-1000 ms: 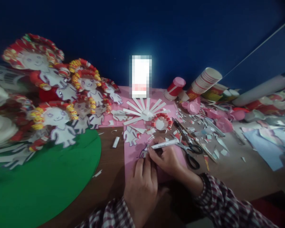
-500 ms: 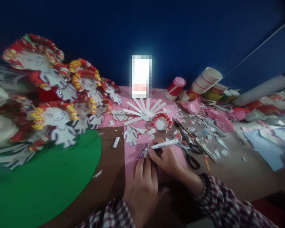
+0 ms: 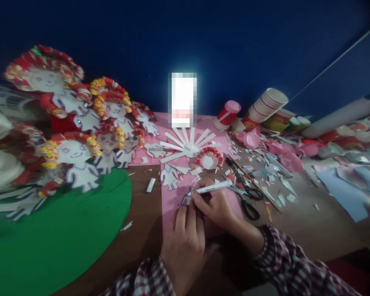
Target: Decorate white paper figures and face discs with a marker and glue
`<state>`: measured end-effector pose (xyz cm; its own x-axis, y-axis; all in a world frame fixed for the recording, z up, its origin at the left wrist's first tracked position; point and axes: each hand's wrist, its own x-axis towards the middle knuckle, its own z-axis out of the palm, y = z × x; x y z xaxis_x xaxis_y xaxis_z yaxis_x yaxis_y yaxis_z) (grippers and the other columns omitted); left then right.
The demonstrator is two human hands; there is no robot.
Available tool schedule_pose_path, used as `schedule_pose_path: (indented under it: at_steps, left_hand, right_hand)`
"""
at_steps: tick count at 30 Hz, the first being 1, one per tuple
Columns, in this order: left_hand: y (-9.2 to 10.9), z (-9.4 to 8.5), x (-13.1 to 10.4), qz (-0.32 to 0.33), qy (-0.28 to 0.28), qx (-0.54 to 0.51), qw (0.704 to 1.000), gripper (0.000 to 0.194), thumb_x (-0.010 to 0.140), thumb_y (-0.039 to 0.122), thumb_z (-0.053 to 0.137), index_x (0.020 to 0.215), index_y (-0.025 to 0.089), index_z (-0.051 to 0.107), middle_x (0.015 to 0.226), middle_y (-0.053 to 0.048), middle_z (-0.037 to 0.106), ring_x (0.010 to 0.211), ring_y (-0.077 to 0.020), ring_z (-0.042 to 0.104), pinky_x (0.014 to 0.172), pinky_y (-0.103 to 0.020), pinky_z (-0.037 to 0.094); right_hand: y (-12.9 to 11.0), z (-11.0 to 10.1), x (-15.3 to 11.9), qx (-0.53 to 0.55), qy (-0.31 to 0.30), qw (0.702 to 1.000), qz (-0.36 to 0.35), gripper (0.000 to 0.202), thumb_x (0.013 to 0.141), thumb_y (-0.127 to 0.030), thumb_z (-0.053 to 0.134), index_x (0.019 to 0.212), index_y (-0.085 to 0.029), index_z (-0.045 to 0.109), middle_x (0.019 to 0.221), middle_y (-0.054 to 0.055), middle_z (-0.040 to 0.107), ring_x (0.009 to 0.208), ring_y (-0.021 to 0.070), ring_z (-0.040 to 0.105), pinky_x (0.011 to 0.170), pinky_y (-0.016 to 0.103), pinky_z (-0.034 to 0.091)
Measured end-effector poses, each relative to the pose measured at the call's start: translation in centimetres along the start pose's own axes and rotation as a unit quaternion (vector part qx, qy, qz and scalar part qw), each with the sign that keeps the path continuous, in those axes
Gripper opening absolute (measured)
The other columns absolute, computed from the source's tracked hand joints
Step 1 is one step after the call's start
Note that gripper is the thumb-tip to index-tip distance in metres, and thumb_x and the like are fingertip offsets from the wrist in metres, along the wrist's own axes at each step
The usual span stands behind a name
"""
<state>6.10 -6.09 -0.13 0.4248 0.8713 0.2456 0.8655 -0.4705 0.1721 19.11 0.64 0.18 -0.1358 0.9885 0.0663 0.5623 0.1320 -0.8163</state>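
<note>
My right hand (image 3: 217, 207) is closed on a white pen (image 3: 213, 186), its lower end over a small white paper figure (image 3: 187, 197) with purple outlines. The figure is partly hidden by my fingers and rests on pink paper (image 3: 169, 213). Beside it, my left hand (image 3: 185, 236) presses down with fingers close together at the figure's lower edge; whatever lies under the fingertips is hidden. Another cut figure (image 3: 169, 177) lies just beyond, near a red-edged ring (image 3: 210, 159) and a fan of white strips (image 3: 189, 148).
Black-handled scissors (image 3: 250, 201) lie to the right among paper scraps. Behind stand stacked paper cups (image 3: 267, 105) and a red cup (image 3: 226, 115). Several paper dolls (image 3: 74, 152) fill the left, by a green round board (image 3: 80, 230). A small white piece (image 3: 151, 185) lies between.
</note>
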Motion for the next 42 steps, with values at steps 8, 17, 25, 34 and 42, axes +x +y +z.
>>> schedule_pose_path:
  at_steps: [8, 17, 25, 34, 42]
  left_hand:
    - [0.0, 0.0, -0.1, -0.002, 0.005, 0.002, 1.0, 0.063, 0.077, 0.062, 0.055, 0.108, 0.007, 0.066, 0.109, -0.017, 0.063, 0.102, -0.0312, 0.054, 0.082, -0.043, 0.048]
    - [0.0, 0.0, 0.1, 0.0, 0.006, 0.009, 1.0, 0.061, 0.08, 0.061, 0.052, 0.11, 0.009, 0.066, 0.115, -0.015, 0.063, 0.103, -0.0306, 0.053, 0.084, -0.043, 0.047]
    - [0.0, -0.1, 0.1, 0.002, 0.016, 0.008, 1.0, 0.062, 0.081, 0.062, 0.049, 0.104, 0.008, 0.068, 0.108, -0.016, 0.064, 0.1, -0.0302, 0.054, 0.083, -0.042, 0.048]
    - [0.0, -0.1, 0.2, 0.005, 0.019, 0.005, 1.0, 0.063, 0.081, 0.061, 0.049, 0.11, 0.007, 0.065, 0.112, -0.016, 0.064, 0.101, -0.0302, 0.054, 0.084, -0.042, 0.046]
    - [-0.2, 0.0, 0.3, 0.01, 0.019, -0.003, 1.0, 0.056, 0.087, 0.056, 0.042, 0.108, 0.009, 0.065, 0.117, -0.015, 0.062, 0.101, -0.0296, 0.054, 0.084, -0.043, 0.044]
  right_hand:
    - [0.2, 0.1, -0.1, 0.001, 0.001, 1.0, 0.012, 0.005, 0.081, -0.025, 0.056, 0.083, -0.022, 0.053, 0.07, 0.0, 0.061, 0.063, 0.0142, 0.057, 0.06, 0.025, 0.048]
    - [0.6, 0.3, -0.3, 0.055, 0.028, 0.997, 0.05, 0.006, 0.083, -0.027, 0.056, 0.081, -0.022, 0.055, 0.071, 0.0, 0.062, 0.064, 0.0139, 0.058, 0.06, 0.025, 0.05]
    - [0.2, 0.1, -0.1, 0.02, 0.014, 0.999, 0.026, 0.005, 0.08, -0.025, 0.056, 0.082, -0.022, 0.053, 0.067, -0.002, 0.059, 0.058, 0.0133, 0.057, 0.055, 0.023, 0.048]
    - [0.2, 0.0, -0.1, 0.042, 0.034, 0.997, 0.053, 0.008, 0.082, -0.029, 0.057, 0.081, -0.022, 0.054, 0.065, -0.002, 0.058, 0.056, 0.0128, 0.054, 0.052, 0.022, 0.045]
    - [0.0, -0.3, 0.9, 0.266, 0.12, 0.95, 0.108, 0.017, 0.08, -0.034, 0.06, 0.075, -0.021, 0.049, 0.054, -0.007, 0.042, 0.044, 0.0077, 0.037, 0.041, 0.019, 0.033]
